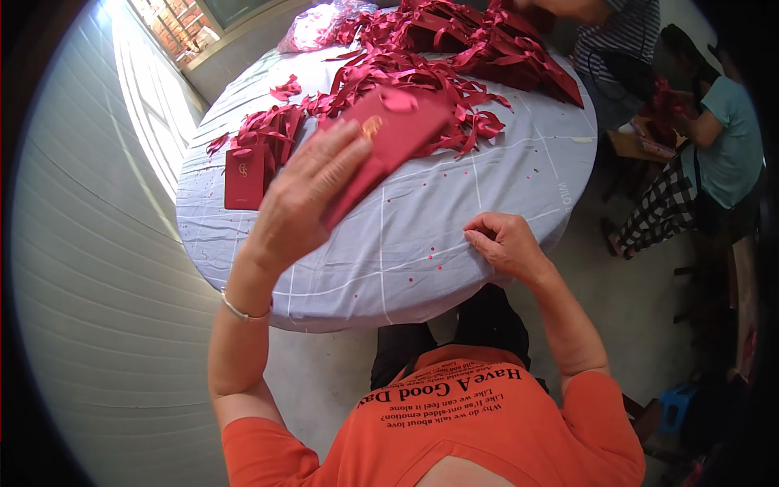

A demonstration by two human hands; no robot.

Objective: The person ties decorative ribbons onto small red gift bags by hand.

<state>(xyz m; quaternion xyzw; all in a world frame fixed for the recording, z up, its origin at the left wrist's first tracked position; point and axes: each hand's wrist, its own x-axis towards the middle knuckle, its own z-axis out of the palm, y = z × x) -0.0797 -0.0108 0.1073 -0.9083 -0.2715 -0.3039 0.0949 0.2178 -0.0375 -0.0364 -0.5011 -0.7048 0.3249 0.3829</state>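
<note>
My left hand [296, 199] is shut on a flat dark-red gift bag [406, 134] with a gold mark and a pink-red ribbon bow at its top. The bag is held tilted above the table, and its near edge runs beside my palm; my thumb is hidden. Close to the near right edge of the table, my right hand [511, 246] is closed, fingers curled and thumb against the index finger, with nothing showing in it. Left of the held bag, a row of similar red bags [246, 177] stands with ribbons hanging over them.
A round table with a grey-white checked cloth [341, 280] bears a big heap of red ribboned bags [406, 69] and a clear plastic bag [315, 26] at the back. Small red dots [432, 258] lie scattered. Two people [726, 146] [617, 40] work on the right; a blue stool [675, 408] stands lower right.
</note>
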